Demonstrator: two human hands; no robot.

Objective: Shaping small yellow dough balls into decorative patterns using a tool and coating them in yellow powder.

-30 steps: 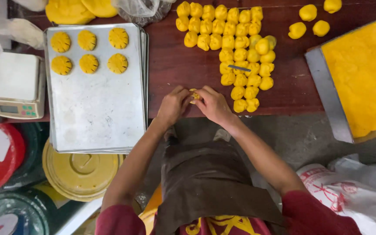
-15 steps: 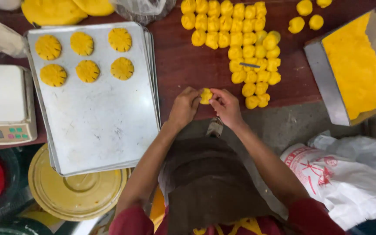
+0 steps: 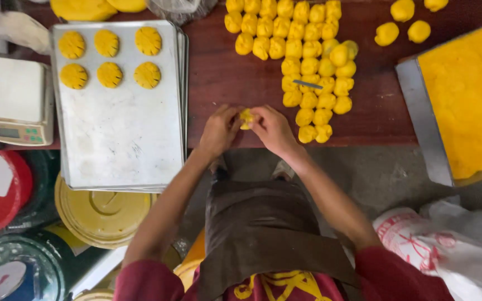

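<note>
Lifted a little nearer the dough pile (image 3: 308, 61) since before, left hand (image 3: 218, 131) and right hand (image 3: 273, 129) pinch one yellow dough ball (image 3: 246, 117) above the worktop (image 3: 235, 83) edge, apparently shaping it; placing it on the tray (image 3: 118, 139) likely needs care.

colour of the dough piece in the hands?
Yellow: the dough piece pinched between left hand and right hand, clearest in the head view.

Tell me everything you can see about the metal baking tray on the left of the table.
The baking tray is a rectangular, silver sheet with a low rim, its surface scuffed and dusted white. It lies flat, its near end overhanging the dark wooden table, apparently atop a second like tray. Six round yellow scored dough pieces sit in two rows of three at its far end; the rest is bare. A white scale stands beside it. Neither hand touches it.
</note>
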